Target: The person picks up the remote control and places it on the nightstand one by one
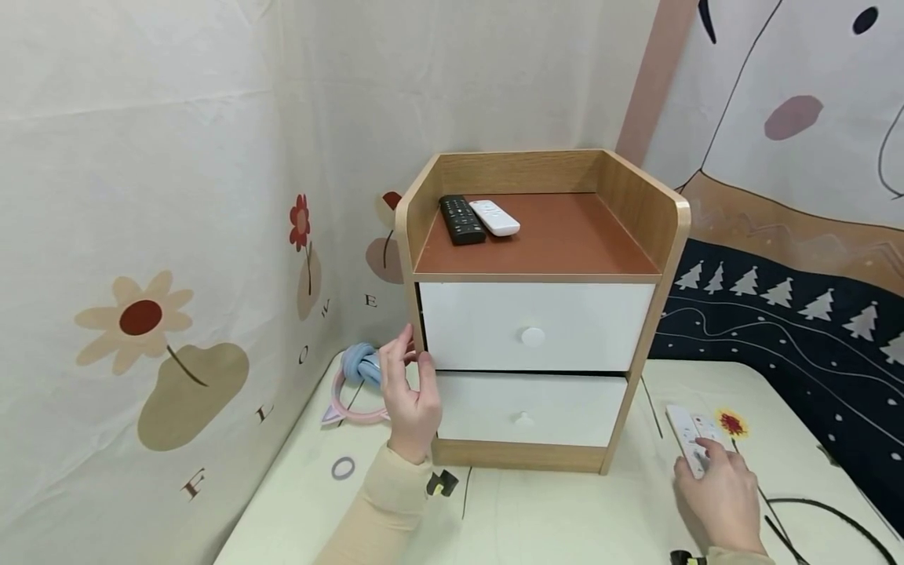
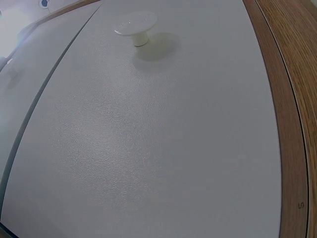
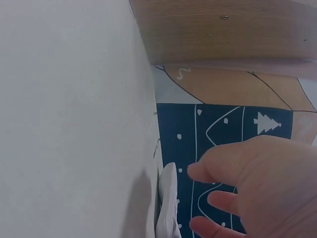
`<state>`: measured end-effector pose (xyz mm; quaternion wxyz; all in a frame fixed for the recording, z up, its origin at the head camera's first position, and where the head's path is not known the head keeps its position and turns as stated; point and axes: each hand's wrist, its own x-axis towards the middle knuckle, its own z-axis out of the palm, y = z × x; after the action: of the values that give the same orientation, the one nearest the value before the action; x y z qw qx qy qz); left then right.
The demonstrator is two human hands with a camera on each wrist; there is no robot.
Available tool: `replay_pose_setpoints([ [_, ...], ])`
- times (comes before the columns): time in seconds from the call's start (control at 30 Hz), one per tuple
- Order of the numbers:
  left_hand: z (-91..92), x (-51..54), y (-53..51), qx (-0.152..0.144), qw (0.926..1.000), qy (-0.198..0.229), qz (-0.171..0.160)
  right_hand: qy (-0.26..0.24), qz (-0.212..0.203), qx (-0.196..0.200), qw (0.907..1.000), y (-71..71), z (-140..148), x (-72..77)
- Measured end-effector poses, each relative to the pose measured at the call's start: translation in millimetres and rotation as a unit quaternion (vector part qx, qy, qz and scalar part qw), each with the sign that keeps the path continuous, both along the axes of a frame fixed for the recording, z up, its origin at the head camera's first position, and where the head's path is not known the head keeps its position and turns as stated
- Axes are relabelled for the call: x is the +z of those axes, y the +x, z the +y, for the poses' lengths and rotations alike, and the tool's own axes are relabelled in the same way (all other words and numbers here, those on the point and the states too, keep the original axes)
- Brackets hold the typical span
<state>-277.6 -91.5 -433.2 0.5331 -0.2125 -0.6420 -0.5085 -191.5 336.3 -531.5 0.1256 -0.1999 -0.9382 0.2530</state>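
Presently: wht remote point(image 1: 682, 430), on tabletop point(image 1: 551, 514), head view, long axis approx. 11-to-5 o'clock, at 11 from nearer R hand point(image 1: 725, 496), fingers apart, unclamped; L hand point(image 1: 411, 396) farther, cabinet's point(image 1: 639, 212) 8 o'clock, fingers spread.

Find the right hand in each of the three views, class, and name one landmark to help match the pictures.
Head: the right hand is at the lower right.
Left wrist: it is not in this picture.
Right wrist: it is at the lower right, fingers pointing left.
Shared landmark: the wooden cabinet, central in head, filling most of left wrist, at the top right in right wrist.
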Motion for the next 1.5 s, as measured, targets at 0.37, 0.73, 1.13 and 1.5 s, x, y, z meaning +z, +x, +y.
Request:
replay_pose_setpoints([
  [0.37,0.4,1.9,1.4,0.000,0.9999,0.005,-0.009,0.027,-0.016,0.006,0.9995,-3.5,-3.4,-1.4],
  [0.73,0.3,1.1,0.8,-0.002,0.9999,0.004,-0.013,0.034,-0.007,0.008,0.9994,-3.7,-3.1,-3.2],
  [1.13,0.1,-0.2,4.8,-0.006,0.9991,0.007,-0.042,0.040,-0.013,0.004,0.9991,-4.1,-4.1,-8.3],
  [1.5,1.0,1.4,5.2,-0.008,0.9989,0.008,-0.045,0.048,-0.001,0.003,0.9988,-4.0,-3.4,-9.5],
])
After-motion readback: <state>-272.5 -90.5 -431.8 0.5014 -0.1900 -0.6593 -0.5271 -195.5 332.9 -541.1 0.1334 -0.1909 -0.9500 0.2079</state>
